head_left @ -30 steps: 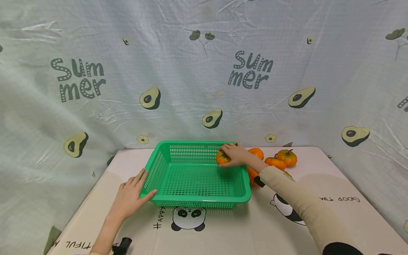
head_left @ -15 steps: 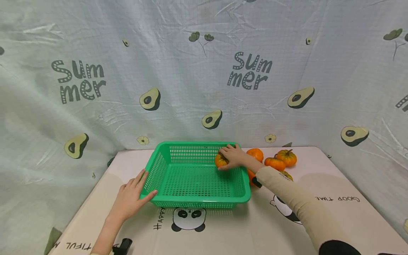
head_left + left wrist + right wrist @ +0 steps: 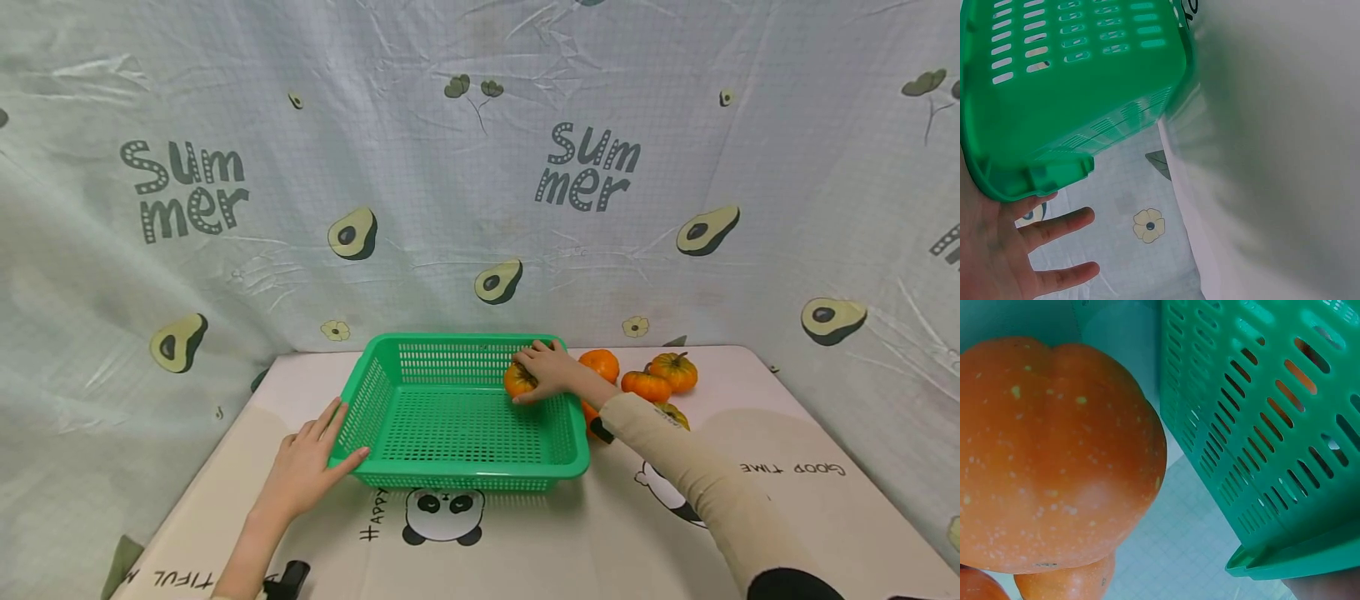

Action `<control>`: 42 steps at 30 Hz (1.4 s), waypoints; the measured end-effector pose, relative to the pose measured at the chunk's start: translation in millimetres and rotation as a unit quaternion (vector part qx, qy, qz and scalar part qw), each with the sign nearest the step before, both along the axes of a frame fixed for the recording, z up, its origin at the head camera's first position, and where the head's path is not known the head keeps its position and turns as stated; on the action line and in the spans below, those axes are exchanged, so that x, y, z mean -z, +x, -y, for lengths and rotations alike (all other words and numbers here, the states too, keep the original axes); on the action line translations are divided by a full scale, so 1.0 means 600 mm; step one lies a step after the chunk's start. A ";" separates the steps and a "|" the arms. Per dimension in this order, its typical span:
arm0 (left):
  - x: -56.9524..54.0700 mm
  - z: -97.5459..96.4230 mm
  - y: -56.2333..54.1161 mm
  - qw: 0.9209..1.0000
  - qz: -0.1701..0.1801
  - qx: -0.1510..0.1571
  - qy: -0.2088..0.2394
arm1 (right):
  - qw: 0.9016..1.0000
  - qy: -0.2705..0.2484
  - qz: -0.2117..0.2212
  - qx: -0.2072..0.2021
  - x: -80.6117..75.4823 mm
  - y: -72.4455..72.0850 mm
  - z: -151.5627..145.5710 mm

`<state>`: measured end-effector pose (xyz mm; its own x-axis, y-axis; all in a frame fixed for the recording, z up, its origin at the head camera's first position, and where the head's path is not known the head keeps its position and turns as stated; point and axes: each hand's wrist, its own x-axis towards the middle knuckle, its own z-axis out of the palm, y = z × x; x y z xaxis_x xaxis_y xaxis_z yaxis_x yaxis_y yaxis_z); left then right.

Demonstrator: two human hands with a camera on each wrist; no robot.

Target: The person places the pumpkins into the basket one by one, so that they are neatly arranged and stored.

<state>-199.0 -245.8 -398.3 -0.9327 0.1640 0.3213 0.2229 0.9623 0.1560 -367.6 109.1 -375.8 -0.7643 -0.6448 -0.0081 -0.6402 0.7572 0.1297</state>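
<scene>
A green plastic basket (image 3: 465,472) with slotted walls stands on the table. My left hand (image 3: 303,468) rests against its left end; in the left wrist view straight fingers (image 3: 1063,226) reach out past the basket rim (image 3: 1004,187). Over the right rim, my right hand (image 3: 553,371) reaches into the basket and grips a small orange pumpkin (image 3: 519,382) near the back right corner. Fingers and palm cover part of that pumpkin. Seen from the right wrist, orange shows through slots in the basket wall (image 3: 1241,425), and the hand is mostly hidden behind it.
Right of the basket lie several more pumpkins, among them one near the back edge (image 3: 673,372) and another beside it (image 3: 647,385). A large pumpkin (image 3: 1060,456) fills much of the right wrist view. A printed cloth (image 3: 420,167) hangs behind the table (image 3: 525,550).
My right hand and the pumpkin it holds have shifted slightly left and lower inside the basket. The left hand and the basket stay where they were.
</scene>
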 end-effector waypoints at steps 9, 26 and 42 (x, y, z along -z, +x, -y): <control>0.000 0.000 -0.001 1.000 0.001 0.000 0.002 | 1.000 -0.016 -0.011 -0.005 0.000 0.004 -0.004; 0.000 -0.001 0.000 1.000 0.002 0.002 0.004 | 0.991 -0.122 -0.049 -0.038 -0.010 0.039 -0.041; 0.003 0.000 -0.004 1.000 0.000 0.002 0.006 | 0.976 -0.181 -0.119 -0.014 -0.021 0.107 -0.125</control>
